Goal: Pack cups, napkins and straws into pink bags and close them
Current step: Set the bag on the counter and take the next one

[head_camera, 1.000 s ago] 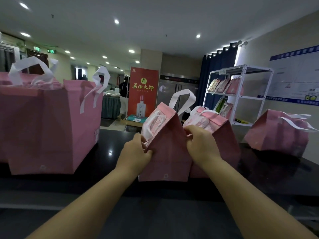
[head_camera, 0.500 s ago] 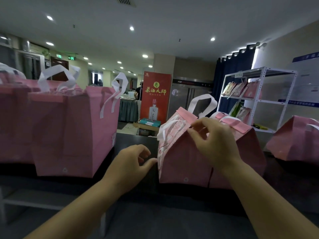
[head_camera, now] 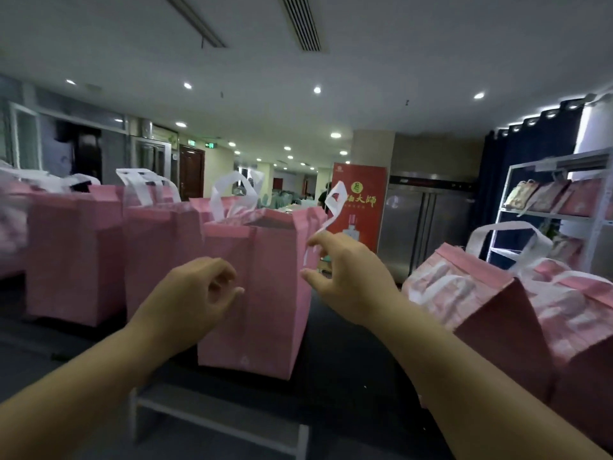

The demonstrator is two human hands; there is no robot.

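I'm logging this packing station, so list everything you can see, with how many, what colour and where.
open pink bag: one, pink with white handles, upright at centre, between the hands
other upright pink bags: at least three, pink with white handles, in a row to its left
closed pink bags: two, pink, tops folded shut, leaning at right
table: one, dark, under all the bags
red banner: one, red with yellow characters, behind the table at centre
steel cabinets: one block, grey, right of the banner
shelf rack: one, white, far right, holding packets
curtain: one, dark blue, behind the rack
left hand: one, bare, empty, loosely curled in front of the open bag
right hand: one, bare, empty, fingers apart by the bag's right edge
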